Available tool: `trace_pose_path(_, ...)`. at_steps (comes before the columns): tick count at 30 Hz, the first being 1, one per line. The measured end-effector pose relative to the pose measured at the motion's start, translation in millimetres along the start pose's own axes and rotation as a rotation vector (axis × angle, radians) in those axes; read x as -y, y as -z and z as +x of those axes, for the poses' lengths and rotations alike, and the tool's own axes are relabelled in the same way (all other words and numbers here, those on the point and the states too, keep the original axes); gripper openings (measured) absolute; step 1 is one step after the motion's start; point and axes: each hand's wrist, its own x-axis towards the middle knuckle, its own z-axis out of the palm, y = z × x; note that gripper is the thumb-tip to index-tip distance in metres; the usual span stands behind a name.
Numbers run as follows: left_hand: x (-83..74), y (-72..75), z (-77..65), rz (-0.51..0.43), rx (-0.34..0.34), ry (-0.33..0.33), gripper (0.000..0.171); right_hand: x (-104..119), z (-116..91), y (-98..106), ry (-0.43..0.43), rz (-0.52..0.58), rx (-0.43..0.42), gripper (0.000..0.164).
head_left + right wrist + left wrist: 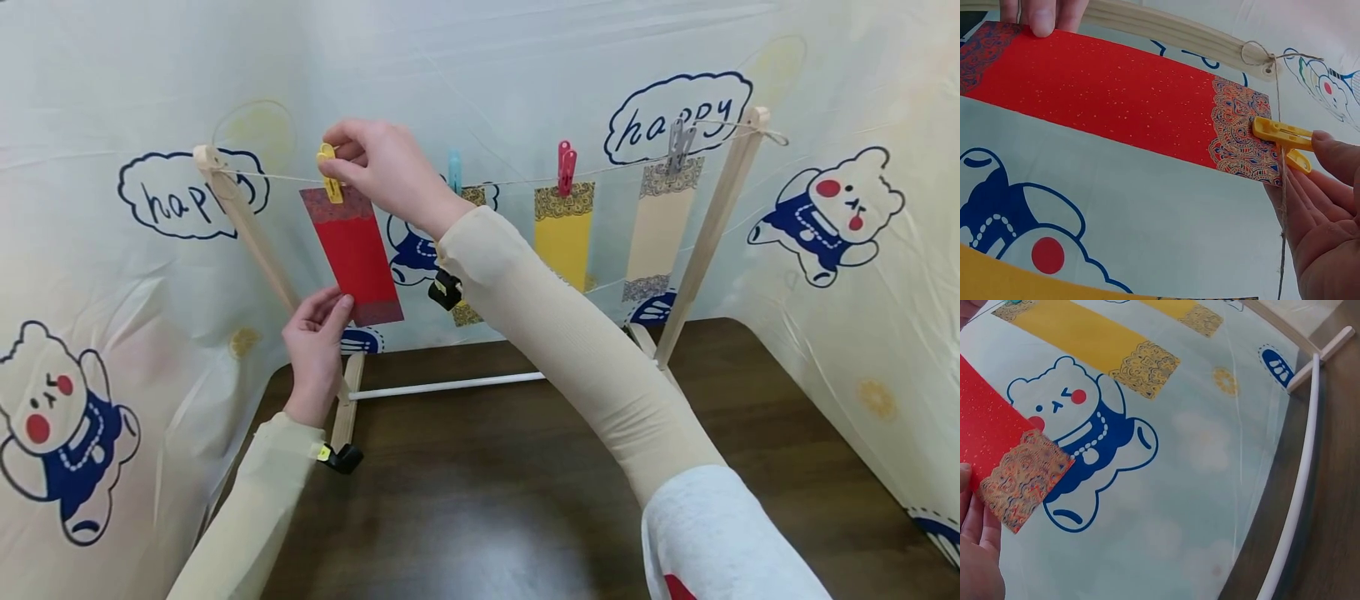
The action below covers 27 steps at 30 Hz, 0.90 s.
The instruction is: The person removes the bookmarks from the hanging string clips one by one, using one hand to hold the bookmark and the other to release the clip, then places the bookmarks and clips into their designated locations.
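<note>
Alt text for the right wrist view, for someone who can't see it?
The right hand pinches a yellow clothespin over one patterned end of a red card, at a string; the left hand holds the card's edge near its other end.

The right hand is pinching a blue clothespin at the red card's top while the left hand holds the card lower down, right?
Not quite: the clothespin that the right hand pinches is yellow, not blue, as the right wrist view shows. The rest stands.
</note>
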Motion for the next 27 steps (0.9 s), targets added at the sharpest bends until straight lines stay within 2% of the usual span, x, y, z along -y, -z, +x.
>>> trace_pose_path(11, -7.9, 3.4, -0.3, 0.034, 0.010, 0.052, 0.033, 4.7, 4.0, -3.4, 0.011, 0.035, 0.011, 0.033)
trace_pose_path(27, -10.3, 2.3, 1.8, -0.043, 0.012, 0.032, 0.033, -2.3, -1.0, 3.7, 0.136, 0.148, -0.038, 0.018)
